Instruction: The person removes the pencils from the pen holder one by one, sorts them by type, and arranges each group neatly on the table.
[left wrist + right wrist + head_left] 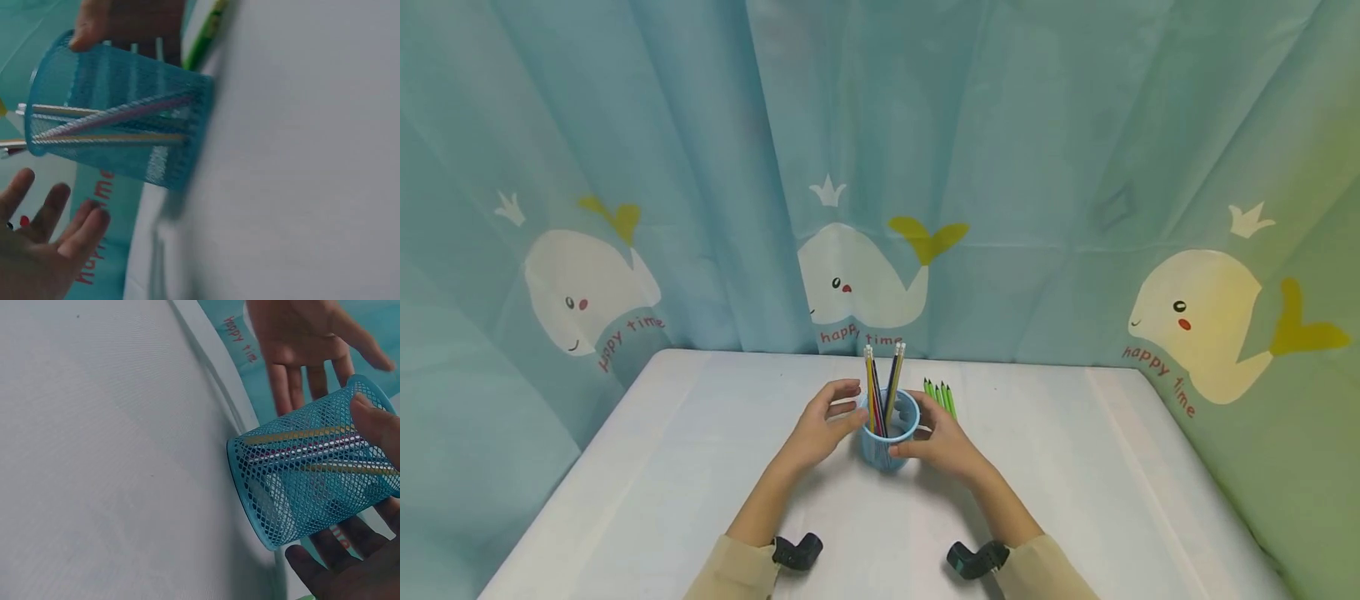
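A blue mesh pencil cup (877,452) stands upright over the white table, with several pencils (894,385) leaning inside and their ends sticking out above the rim. My right hand (946,443) holds the cup from the right, thumb on the near side by the rim and fingers around the far side, as the right wrist view also shows. On the other side, my left hand (820,427) is beside the cup, fingers spread and relaxed; a gap shows between them and the mesh (125,156) in the left wrist view.
Several green pencils (942,398) lie side by side on the table behind my right hand. The white table (700,467) reaches back to a blue-green curtain (1045,167) printed with white whales. Dark wrist straps (799,552) sit at both sleeves.
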A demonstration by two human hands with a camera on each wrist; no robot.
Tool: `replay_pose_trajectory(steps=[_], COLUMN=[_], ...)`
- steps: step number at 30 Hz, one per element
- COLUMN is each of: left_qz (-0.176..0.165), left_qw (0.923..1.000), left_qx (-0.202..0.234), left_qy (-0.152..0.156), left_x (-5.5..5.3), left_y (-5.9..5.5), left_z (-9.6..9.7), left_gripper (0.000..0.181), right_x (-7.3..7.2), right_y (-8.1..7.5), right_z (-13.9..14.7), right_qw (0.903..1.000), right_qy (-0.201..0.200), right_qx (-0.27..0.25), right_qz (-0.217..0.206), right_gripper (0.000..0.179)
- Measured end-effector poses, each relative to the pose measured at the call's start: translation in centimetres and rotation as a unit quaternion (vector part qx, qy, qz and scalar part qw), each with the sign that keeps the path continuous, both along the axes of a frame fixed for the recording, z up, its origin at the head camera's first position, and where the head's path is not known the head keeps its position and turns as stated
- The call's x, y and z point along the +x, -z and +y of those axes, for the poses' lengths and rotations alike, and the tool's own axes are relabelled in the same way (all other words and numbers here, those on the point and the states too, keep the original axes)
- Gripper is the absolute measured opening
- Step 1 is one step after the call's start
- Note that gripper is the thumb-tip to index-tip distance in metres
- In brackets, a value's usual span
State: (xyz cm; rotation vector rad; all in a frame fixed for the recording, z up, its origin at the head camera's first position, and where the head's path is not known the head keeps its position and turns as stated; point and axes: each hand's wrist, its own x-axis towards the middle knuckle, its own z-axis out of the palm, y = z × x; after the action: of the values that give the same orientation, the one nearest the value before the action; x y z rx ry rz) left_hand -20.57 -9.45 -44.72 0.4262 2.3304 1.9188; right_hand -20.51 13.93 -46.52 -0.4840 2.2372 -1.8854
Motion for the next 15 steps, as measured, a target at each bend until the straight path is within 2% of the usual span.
replay_pose_trajectory(steps=[4,7,10,15], left_qz=[0.009,0.006,0.003,0.020], left_qw=[0.9984,0.9963,0.9943,0.9926], left_qx=[-0.014,-0.031,-0.046,-0.060], left_qy=[-0.053,-0.080,-0.096,-0.104], left_x=[-1.1,-1.7,-2.0,-2.1], left_y=[-0.7,-0.8,-0.8,-0.8], left_z=[0.7,1.4,2.0,2.6], left_gripper=[0.043,0.035,0.028,0.025], right_x=[-0.3,-0.3,-0.2,-0.2], right_y=[-0.1,-0.1,0.0,0.1], right_z=[-0.1,-0.1,-0.3,-0.5], right_qw=[0.9999,0.9998,0.9999,0.9999], right_qy=[0.015,0.017,0.013,0.014], right_qx=[0.001,-0.004,-0.010,-0.005], right_qz=[0.000,-0.002,-0.003,0.000], right_gripper=[0.084,0.084,0.084,0.084])
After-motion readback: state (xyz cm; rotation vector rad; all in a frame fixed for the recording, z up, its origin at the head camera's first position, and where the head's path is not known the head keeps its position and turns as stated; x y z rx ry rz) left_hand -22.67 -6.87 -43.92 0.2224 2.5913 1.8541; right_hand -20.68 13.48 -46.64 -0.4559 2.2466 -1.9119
